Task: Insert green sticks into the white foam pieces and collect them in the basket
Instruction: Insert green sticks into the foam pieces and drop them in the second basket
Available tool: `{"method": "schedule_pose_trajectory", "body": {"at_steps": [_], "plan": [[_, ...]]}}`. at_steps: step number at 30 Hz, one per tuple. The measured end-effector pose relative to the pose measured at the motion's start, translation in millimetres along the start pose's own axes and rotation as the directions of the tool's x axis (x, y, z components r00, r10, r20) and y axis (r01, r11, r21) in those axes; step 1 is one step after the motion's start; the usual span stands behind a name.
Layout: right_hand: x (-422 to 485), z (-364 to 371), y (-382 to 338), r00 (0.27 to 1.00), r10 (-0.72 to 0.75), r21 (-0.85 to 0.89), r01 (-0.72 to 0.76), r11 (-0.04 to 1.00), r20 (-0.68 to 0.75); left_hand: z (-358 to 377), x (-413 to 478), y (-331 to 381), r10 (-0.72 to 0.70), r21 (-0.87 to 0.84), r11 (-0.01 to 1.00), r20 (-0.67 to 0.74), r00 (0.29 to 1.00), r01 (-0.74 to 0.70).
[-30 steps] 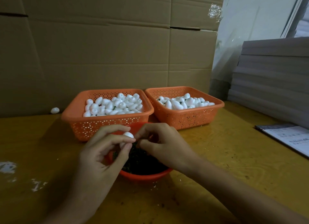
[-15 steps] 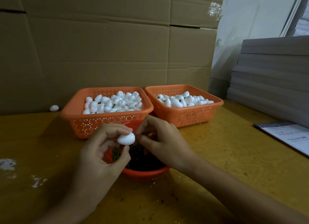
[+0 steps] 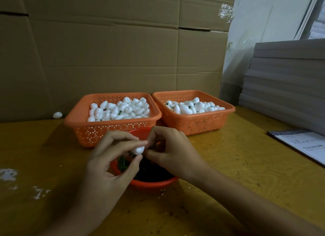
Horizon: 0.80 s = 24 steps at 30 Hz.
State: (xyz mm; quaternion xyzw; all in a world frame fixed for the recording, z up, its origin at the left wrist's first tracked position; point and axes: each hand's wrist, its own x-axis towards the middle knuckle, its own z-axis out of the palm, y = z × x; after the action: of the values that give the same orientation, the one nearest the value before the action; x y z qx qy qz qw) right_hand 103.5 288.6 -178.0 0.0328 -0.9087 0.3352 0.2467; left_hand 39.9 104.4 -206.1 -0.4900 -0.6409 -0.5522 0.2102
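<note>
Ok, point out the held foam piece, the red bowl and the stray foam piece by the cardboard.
held foam piece (image 3: 138, 150): head view, its white middle.
red bowl (image 3: 154, 183): head view, front wall.
stray foam piece (image 3: 57, 115): head view, its centre.

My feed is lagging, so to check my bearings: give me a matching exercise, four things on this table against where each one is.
Things: 1 stray foam piece; 2 red bowl; 3 printed sheet; 4 held foam piece.
Places: A pinched by the left hand; B far right of the table; C by the cardboard wall; D under the right hand.
Pairs: 1-C, 2-D, 3-B, 4-A.
</note>
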Motion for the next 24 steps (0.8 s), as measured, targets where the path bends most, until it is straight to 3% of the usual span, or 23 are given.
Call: {"method": "schedule_pose_trajectory", "body": {"at_steps": [14, 19, 24], "plan": [[-2.2, -2.2, -5.2, 0.999, 0.018, 0.090, -0.021, 0.996, 0.035, 0.3, -1.7, -0.9, -0.032, -0.020, 0.999, -0.033, 0.999, 0.031], [-0.9, -2.6, -4.1, 1.000, 0.018, -0.025, -0.018, 1.000, -0.025, 0.3, -1.3, -0.9, -0.118, -0.109, 0.988, -0.068, 0.991, 0.110], [-0.7, -5.5, -5.1, 0.998, 0.051, 0.227, -0.041, 0.973, -0.035, 1.2, -1.4, -0.2, -0.209, -0.215, 0.960, -0.128, 0.970, 0.178]]}}
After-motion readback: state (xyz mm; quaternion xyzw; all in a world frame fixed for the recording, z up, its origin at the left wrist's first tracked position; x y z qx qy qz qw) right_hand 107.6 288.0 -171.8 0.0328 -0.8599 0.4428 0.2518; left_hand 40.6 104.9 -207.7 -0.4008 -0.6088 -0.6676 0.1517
